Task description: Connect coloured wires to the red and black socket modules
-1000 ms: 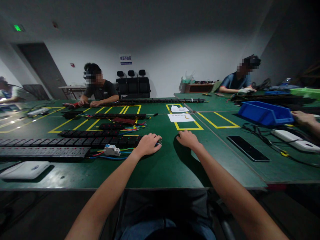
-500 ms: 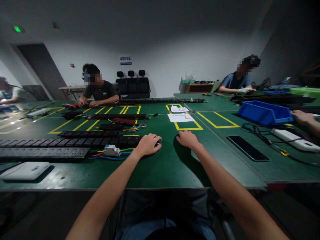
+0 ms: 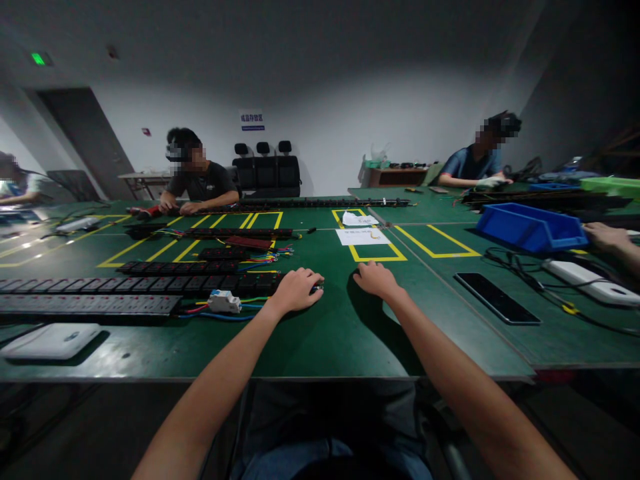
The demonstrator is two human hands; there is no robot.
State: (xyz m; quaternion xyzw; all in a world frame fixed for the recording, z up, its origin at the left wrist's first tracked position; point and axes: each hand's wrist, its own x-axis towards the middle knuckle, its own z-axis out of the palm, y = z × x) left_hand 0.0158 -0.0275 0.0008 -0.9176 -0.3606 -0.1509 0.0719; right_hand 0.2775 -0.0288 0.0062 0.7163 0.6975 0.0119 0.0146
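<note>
My left hand lies over the right end of a long black power strip, its fingers bent round it; a small dark end shows by the fingertips. To its right, my right hand rests on the green table with loosely bent fingers and nothing visible in it. Left of my left hand, a white breaker with coloured wires sits beside a grey strip. Beyond my right hand lies a white paper sheet.
Shorter strips with wire ends lie further back. A white device is at the near left. On the right are a phone, a blue bin, cables and another person's hand. Two people sit across the table, another far left.
</note>
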